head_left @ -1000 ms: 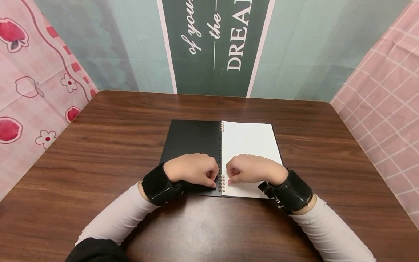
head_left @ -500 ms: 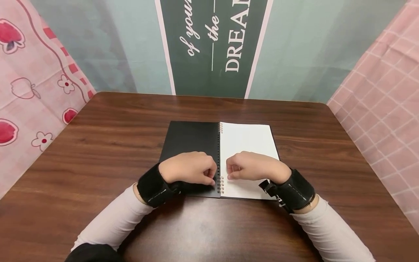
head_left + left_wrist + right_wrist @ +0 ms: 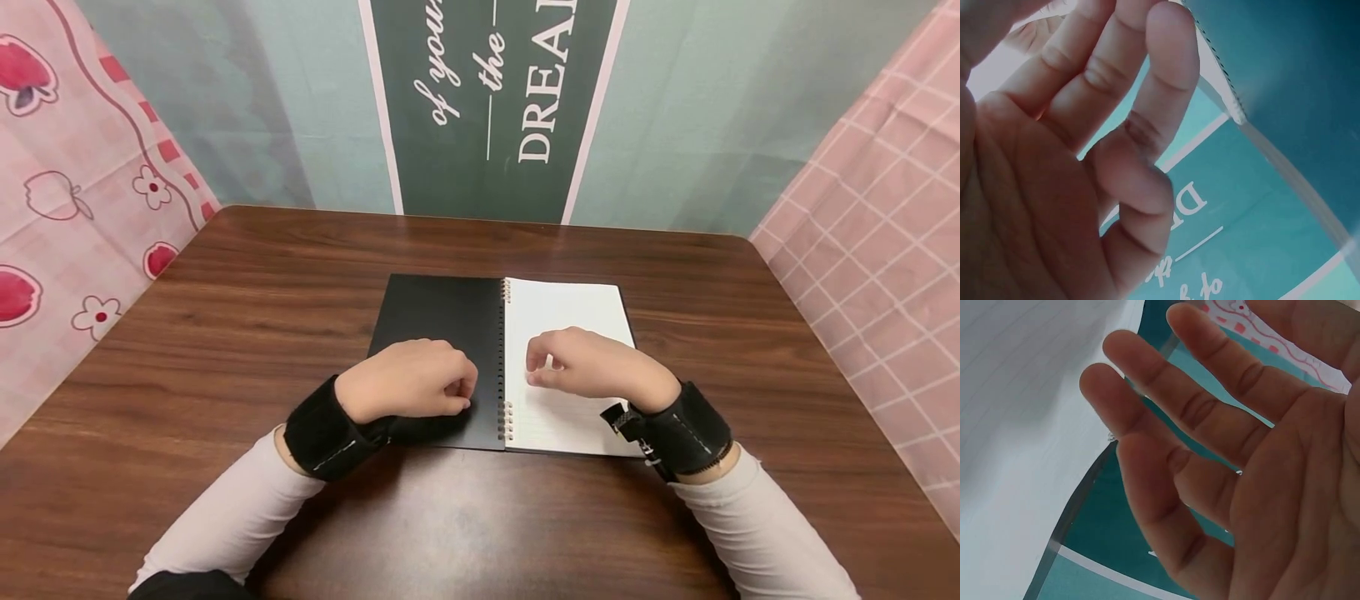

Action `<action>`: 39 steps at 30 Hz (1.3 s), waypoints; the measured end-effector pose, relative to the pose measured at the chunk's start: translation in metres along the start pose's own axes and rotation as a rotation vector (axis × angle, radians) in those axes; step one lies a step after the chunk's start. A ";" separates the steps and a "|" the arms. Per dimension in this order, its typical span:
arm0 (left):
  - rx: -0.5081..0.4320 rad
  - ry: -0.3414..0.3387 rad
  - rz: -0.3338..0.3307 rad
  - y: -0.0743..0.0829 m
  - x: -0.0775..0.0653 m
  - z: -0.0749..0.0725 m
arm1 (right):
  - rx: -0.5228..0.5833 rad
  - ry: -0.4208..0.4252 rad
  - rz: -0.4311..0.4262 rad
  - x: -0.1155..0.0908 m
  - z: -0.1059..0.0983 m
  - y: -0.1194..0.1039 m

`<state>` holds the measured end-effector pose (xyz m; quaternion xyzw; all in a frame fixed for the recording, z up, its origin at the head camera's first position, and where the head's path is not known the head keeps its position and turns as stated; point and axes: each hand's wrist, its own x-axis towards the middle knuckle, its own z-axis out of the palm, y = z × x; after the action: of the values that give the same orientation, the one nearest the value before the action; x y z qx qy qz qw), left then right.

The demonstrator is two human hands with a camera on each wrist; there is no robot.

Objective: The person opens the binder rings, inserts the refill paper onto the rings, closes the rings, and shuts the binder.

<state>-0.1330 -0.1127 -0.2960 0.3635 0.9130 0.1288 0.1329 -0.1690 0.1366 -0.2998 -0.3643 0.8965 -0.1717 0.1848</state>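
A spiral-bound notebook [image 3: 573,304] lies open in the head view, its black cover [image 3: 446,308] on the left and a pale ruled page on the right. Over the lower part of the cover is my left hand [image 3: 408,379], fingers loosely bent. My right hand [image 3: 588,364] is above the page, also loosely bent. Both palms look bare in the wrist views: the left palm [image 3: 1029,187] and the right palm [image 3: 1291,500] hold nothing. Whether any fingertip touches the paper or cover, I cannot tell.
The notebook rests on a brown wooden table [image 3: 262,308]. A blue-green cloth [image 3: 697,108] with white lettering on a dark panel hangs behind it. Pink patterned cloths stand along both sides, fruit-printed on the left [image 3: 67,150] and checked on the right [image 3: 885,200].
My hands have drawn apart from the spiral binding, the left moving leftward and the right slightly right and up. The notebook stays in place, still open.
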 end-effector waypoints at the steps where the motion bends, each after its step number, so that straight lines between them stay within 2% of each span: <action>1: 0.001 0.009 0.002 -0.001 -0.002 0.000 | -0.004 0.005 0.008 0.000 0.000 0.000; 8: 0.058 0.073 0.022 -0.006 -0.017 -0.001 | -0.017 0.025 0.012 -0.002 -0.002 0.002; 13: 0.112 0.096 -0.013 -0.011 -0.029 -0.001 | -0.017 0.041 0.010 -0.001 -0.003 0.002; 18: 0.136 0.073 -0.046 -0.016 -0.037 0.000 | -0.016 0.058 0.039 -0.002 -0.005 0.004; 25: 0.169 0.034 -0.100 -0.020 -0.048 0.002 | -0.011 0.126 0.064 -0.003 -0.006 0.013; 31: 0.171 0.011 -0.097 -0.024 -0.053 0.007 | 0.010 0.182 0.094 -0.002 -0.010 0.021; 39: 0.181 -0.051 -0.160 -0.027 -0.059 0.011 | 0.034 0.193 0.173 -0.003 -0.017 0.029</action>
<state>-0.1052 -0.1713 -0.3060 0.3033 0.9432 0.0256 0.1329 -0.1919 0.1613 -0.2967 -0.2644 0.9351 -0.2045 0.1180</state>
